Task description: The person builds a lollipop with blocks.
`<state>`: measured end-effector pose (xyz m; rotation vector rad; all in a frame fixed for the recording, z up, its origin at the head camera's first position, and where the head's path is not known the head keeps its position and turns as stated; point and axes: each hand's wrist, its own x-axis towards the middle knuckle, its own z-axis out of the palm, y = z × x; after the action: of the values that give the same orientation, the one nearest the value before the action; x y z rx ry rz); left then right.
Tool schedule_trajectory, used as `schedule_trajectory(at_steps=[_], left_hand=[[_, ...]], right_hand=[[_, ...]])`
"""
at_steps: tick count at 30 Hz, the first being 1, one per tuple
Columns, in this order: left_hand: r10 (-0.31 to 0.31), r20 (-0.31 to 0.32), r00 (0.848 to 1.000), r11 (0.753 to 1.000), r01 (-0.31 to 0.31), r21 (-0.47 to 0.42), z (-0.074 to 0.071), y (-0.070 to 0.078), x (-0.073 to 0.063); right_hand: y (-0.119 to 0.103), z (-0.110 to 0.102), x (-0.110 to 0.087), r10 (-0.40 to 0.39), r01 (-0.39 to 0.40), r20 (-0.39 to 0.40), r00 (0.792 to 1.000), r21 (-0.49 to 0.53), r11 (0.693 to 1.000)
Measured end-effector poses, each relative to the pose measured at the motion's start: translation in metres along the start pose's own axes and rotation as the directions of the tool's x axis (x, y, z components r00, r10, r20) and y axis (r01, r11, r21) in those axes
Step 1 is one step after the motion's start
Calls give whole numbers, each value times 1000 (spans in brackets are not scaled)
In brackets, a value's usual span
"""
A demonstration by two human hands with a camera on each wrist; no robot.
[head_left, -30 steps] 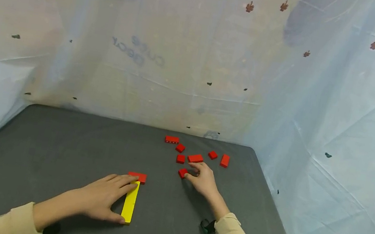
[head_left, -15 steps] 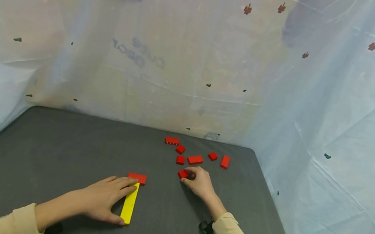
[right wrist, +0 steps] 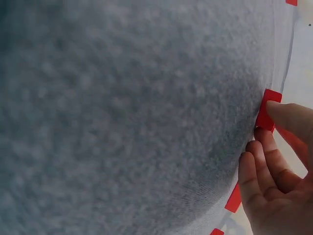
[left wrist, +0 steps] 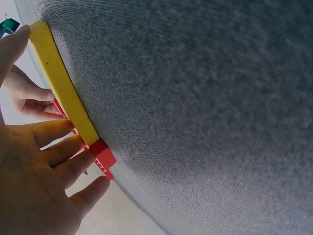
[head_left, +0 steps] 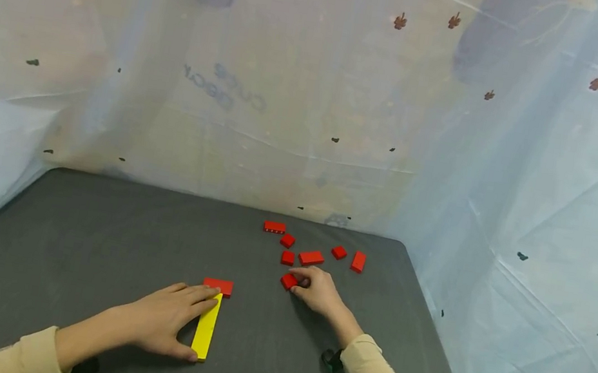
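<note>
In the head view, a soft and rather even light is spread, and some shine is seen on the creases of the pale sheet (head_left: 315, 85). Weak shadows are cast on the dark table (head_left: 92, 232) below the left hand (head_left: 163, 318) and the right forearm (head_left: 344, 326). In the left wrist view, the palm is dimmed against a washed-out background. In the right wrist view, the near table surface is blurred, and its far edge appears curved.

Smooth yellow bar (head_left: 205, 328), smooth red blocks (head_left: 288, 281), matt cloth-like tabletop (head_left: 121, 236), plastic sheeting (head_left: 303, 83)

Yellow strip (head_left: 205, 330) touches 1 red block (head_left: 225, 287); 1 smaller red piece (head_left: 288, 281) is well apart.
</note>
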<state>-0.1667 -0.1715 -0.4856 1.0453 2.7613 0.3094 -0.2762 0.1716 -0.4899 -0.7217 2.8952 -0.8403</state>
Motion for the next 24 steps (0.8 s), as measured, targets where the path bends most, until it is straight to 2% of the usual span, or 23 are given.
schedule_trajectory(at_steps=[5,11,17,24], left_hand=[[-1,-4,1000,1000,1,9,-1,1,0],[-6,3,1000,1000,6,14,-3,1,2],[-15,13,1000,1000,15,8,1,3,1],[-33,27,999,999,32,6,0,4,2]], right_hand=[[2,-1,4,-23,23,11,1000,-15,1000],[-1,0,6,-3,4,-14,1000,17,1000],[-13,8,9,38,-36,-15,999,148,988],[-39,17,24,34,-25,-26,999,295,955]])
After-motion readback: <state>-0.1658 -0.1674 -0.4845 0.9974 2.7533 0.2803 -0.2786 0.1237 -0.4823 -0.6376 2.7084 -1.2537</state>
